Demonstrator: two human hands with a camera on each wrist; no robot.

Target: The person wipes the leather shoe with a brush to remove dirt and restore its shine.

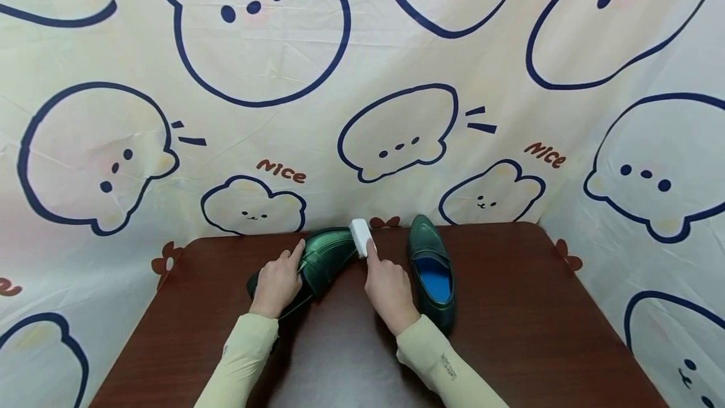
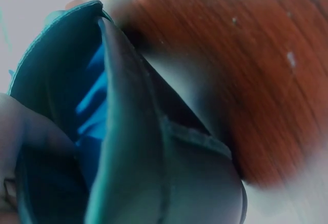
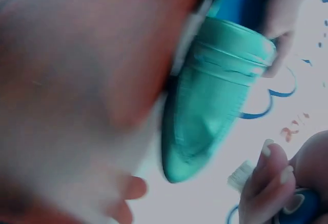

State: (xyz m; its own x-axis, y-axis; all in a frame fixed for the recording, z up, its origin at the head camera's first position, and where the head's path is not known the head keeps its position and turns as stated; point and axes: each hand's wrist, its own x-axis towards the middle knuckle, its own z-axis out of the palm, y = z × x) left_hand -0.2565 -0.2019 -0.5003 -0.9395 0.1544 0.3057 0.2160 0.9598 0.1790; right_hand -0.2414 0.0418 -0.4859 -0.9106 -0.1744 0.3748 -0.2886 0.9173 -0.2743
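My left hand [image 1: 277,282] grips a dark green loafer [image 1: 325,260], its toe turned toward the right. In the left wrist view, part of that hand [image 2: 31,142] reaches into the opening of the loafer [image 2: 133,147], over the blue lining. My right hand [image 1: 391,288] holds a small white brush [image 1: 360,238], close by the toe; I cannot tell if they touch. The right wrist view shows pale bristles on the brush [image 3: 241,176] beyond the fingertips, and a blue part partly hidden in the hand.
A matching green loafer [image 1: 432,269] with a blue insole stands on the brown table [image 1: 510,332], right of my right hand, toe toward the back. Behind and beside the table hangs a pale cloth [image 1: 396,68] printed with cartoon bears.
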